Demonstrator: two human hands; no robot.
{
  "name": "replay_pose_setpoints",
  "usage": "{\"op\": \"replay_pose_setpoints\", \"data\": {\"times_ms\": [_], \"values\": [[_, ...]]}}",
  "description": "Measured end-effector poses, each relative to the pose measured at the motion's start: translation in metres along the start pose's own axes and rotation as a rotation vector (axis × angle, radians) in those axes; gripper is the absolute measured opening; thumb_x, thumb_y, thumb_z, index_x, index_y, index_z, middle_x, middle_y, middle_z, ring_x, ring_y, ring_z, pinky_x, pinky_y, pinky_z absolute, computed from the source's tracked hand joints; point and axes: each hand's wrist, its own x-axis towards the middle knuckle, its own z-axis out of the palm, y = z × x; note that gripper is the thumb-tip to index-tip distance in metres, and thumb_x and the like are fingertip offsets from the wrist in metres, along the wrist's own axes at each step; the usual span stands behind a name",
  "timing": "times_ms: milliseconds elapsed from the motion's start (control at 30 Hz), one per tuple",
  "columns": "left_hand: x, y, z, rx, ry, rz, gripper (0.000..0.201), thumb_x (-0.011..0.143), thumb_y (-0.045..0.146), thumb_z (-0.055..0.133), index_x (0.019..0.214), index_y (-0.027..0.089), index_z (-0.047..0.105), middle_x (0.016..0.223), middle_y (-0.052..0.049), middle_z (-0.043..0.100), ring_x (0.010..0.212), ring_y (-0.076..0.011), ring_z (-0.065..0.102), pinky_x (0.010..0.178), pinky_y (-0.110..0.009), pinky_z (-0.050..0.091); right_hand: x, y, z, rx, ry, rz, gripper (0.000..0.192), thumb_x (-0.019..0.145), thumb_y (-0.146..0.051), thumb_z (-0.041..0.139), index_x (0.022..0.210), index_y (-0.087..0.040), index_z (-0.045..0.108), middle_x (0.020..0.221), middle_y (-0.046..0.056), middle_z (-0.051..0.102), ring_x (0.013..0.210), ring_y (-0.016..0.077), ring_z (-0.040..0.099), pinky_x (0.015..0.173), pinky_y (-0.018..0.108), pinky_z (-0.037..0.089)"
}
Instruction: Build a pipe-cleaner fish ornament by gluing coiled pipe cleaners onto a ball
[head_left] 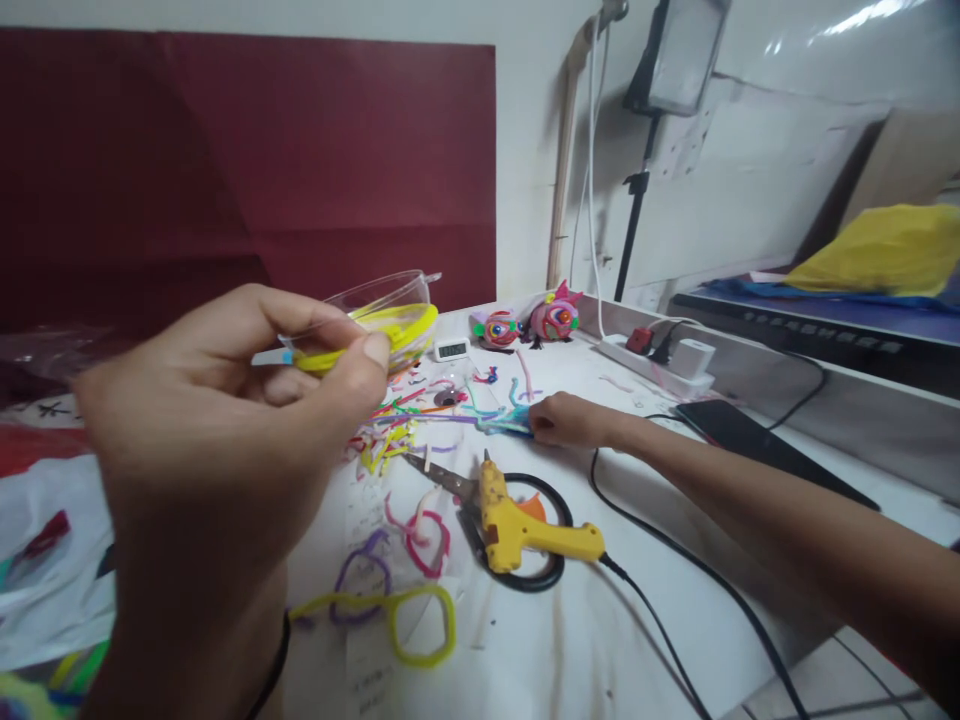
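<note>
I'm at a white table (600, 640) against a white wall (525, 150) with a dark red sheet (247, 160) pinned up, lamp (679, 55) on a stand beside it.

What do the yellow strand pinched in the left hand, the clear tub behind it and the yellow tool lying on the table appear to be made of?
The yellow strand in the left hand looks like a fuzzy pipe cleaner, likely wire inside, though blur hides the nap. The clear tub seems thin glossy plastic: see-through with a lipped rim. The glue gun looks like matte moulded plastic with a metal tip.
</note>
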Motion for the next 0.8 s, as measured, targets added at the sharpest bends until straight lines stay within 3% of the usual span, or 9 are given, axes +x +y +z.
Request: {"op": "replay_pose_setpoints", "data": {"times_ms": [100,167,267,400,467,600,800], "values": [[0.002,0.002,-0.003,0.242,-0.014,0.025,0.007,0.066,0.021,0.076,0.071,0.020,0.071,0.050,0.006,0.047,0.040,-0.0050,0.043,0.029,-0.013,0.024,0.007,-0.008,-0.003,-0.008,0.137,0.031,0.022,0.082,-0.009,0.048,0.089,-0.011,0.068,0.089,0.016,0.071,0.080,0.0245,0.064,0.067,0.028,0.041],[0.003,0.004,-0.005,0.247,-0.016,0.032,0.006,0.066,0.022,0.075,0.069,0.021,0.070,0.046,0.007,0.041,0.039,-0.0054,0.041,0.029,-0.015,0.024,0.005,-0.026,-0.004,0.025,0.172,-0.032,0.022,0.083,-0.009,0.047,0.091,-0.012,0.067,0.091,0.014,0.070,0.081,0.0228,0.063,0.069,0.028,0.042],[0.004,0.006,-0.005,0.226,-0.026,0.044,0.004,0.066,0.019,0.072,0.067,0.020,0.068,0.045,0.007,0.040,0.040,-0.0055,0.042,0.032,-0.016,0.026,-0.009,-0.065,-0.004,0.123,0.122,-0.240,0.017,0.079,-0.016,0.061,0.095,-0.017,0.067,0.093,0.005,0.070,0.082,0.0163,0.063,0.072,0.021,0.043],[0.004,0.009,-0.007,0.223,-0.076,0.077,0.004,0.070,0.015,0.067,0.069,0.019,0.065,0.056,0.006,0.053,0.045,-0.0051,0.045,0.035,-0.018,0.027,-0.026,-0.120,-0.005,0.242,0.070,-0.557,0.032,0.076,-0.038,0.071,0.098,-0.015,0.067,0.096,0.009,0.067,0.088,0.0211,0.060,0.078,0.028,0.045],[0.004,0.010,-0.008,0.208,-0.093,0.097,0.004,0.071,0.014,0.066,0.070,0.018,0.065,0.063,0.005,0.058,0.045,-0.0047,0.044,0.036,-0.020,0.028,-0.027,-0.141,-0.004,0.161,-0.006,-0.595,0.038,0.072,-0.045,0.074,0.092,-0.013,0.067,0.093,0.011,0.067,0.085,0.0241,0.060,0.076,0.033,0.045],[0.007,0.013,-0.010,0.203,-0.094,0.111,0.007,0.070,0.014,0.067,0.066,0.018,0.064,0.064,0.005,0.061,0.053,-0.0080,0.052,0.038,-0.021,0.034,-0.014,-0.169,0.002,-0.032,-0.079,-0.608,0.052,0.068,-0.049,0.074,0.104,-0.012,0.065,0.100,0.014,0.067,0.092,0.0297,0.060,0.083,0.039,0.044],[0.010,0.022,-0.015,0.234,-0.115,0.089,0.012,0.071,0.012,0.068,0.062,0.017,0.062,0.058,0.008,0.058,0.061,-0.0100,0.059,0.044,-0.019,0.040,0.019,-0.181,0.009,-0.078,-0.085,-0.610,0.016,0.082,-0.024,0.060,0.089,-0.015,0.072,0.090,0.011,0.074,0.086,0.0249,0.066,0.075,0.032,0.044]]}}
